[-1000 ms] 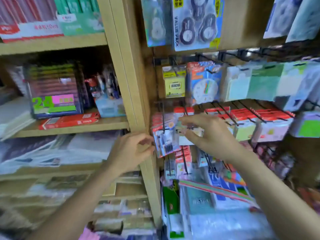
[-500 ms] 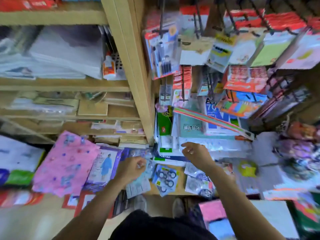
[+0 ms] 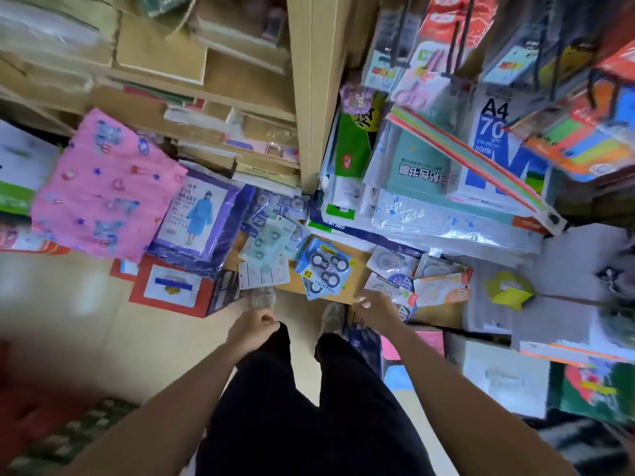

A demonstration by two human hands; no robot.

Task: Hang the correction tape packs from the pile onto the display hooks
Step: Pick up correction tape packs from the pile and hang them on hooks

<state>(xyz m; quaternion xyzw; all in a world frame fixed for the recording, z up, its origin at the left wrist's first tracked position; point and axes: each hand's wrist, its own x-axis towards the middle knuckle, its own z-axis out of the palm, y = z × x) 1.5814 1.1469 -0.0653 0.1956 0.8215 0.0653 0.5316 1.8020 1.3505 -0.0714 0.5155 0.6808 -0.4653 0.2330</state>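
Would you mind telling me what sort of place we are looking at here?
Most likely a stationery shop: a ream of A4 paper stands among stacked goods, carded packs hang above it, and correction tape packs lie in a pile by the wooden shelving.

A second ago your two hands were up at the display hooks [image 3: 404,32]; now they are low. Your view has tipped down steeply, so your dark trousers [image 3: 275,407] and shoes [image 3: 263,297] have come in. Your left hand [image 3: 252,329] has left the pile of correction tape packs [image 3: 323,266] and is curled by your leg. Your right hand [image 3: 372,309] has shifted to the right side of the pile, fingers spread.
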